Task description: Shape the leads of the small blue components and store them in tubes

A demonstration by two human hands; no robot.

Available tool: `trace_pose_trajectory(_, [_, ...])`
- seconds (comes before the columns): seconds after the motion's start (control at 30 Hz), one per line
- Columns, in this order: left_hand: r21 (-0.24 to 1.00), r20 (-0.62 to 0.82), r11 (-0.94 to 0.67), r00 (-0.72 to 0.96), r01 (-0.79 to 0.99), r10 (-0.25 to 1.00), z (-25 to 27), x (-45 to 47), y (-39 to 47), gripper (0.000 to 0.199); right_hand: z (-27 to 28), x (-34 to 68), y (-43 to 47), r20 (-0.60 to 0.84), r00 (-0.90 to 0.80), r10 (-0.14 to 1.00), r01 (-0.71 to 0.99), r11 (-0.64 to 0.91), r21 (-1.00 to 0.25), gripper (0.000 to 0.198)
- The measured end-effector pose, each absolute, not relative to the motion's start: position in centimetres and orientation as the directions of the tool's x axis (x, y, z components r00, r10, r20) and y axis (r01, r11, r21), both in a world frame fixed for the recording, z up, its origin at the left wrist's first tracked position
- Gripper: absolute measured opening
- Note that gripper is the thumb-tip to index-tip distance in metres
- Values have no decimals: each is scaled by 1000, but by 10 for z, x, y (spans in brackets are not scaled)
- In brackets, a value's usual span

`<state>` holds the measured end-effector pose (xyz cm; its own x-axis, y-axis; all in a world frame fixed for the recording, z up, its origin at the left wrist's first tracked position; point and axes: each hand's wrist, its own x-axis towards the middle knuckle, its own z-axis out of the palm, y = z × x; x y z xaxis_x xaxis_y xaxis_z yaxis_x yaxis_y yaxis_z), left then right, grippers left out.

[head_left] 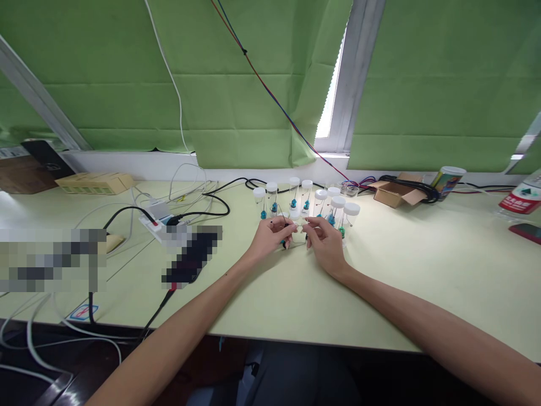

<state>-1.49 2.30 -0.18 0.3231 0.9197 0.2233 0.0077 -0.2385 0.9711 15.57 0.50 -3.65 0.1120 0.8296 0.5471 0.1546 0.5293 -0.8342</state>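
Observation:
My left hand (276, 232) is closed in a pinch over the table. A small dark piece with a thin dark wire (284, 244) shows beneath its fingers. Facing it, my right hand (324, 241) also has thumb and fingers pinched together. Whatever sits at the fingertips is too small to make out. Around and behind both hands stand several clear vials with white caps; a front right one (351, 210) is beside my right hand, and a left one (259, 193) is behind my left. Blue or green pieces with thin dark wires show inside them.
An open cardboard box (395, 192) with coiled black cable and a printed can (448, 181) stand at the back right. A labelled bottle (522, 197) is at the far right. Cables and a power strip (158, 223) lie left. Green blinds (253, 113) hang behind.

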Motion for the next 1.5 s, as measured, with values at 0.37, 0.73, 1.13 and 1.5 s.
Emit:
trace_pose_trajectory(0.37, [972, 222, -236, 310, 6, 924, -2, -14, 23, 33, -37, 156, 6, 517, 98, 850, 150, 501, -852, 27])
trace_pose_trajectory(0.73, [968, 238, -252, 308, 4, 921, -2, -14, 23, 34, -36, 156, 5, 507, 95, 857, 151, 491, -858, 31])
trace_pose_trajectory(1.13, [967, 244, -255, 297, 0, 923, -3, -14, 24, 34, -31, 155, 1, 505, 77, 860, 177, 487, -855, 38])
trace_pose_trajectory(1.5, [966, 241, -258, 301, 18, 923, -1, -13, 23, 33, -34, 154, 1, 526, 54, 849, 237, 501, -833, 41])
